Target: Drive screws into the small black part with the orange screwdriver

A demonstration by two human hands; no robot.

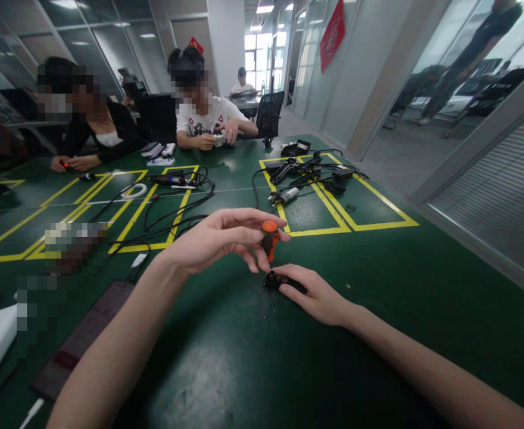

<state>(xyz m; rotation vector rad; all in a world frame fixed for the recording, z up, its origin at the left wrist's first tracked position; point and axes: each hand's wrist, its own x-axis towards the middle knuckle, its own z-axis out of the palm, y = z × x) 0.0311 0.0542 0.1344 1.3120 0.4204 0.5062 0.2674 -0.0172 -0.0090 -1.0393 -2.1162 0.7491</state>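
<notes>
My left hand (226, 238) grips a stubby screwdriver (270, 239) with an orange and dark grey handle, held upright between thumb and fingers. Directly below it, a small black round part (271, 280) with a raised centre post lies on the green table. My right hand (318, 292) has its thumb and fingertips closed about the right side of that part, pressing it to the tabletop. The screwdriver's tip is hidden behind my left fingers, so whether it touches the part cannot be seen.
The green table (226, 339) carries yellow tape boxes with cables (336, 182) and black tools at the back right. A corded tool (172, 179) lies back left; a dark phone (87, 339) is beside my left forearm. Co-workers (212, 122) sit across the table.
</notes>
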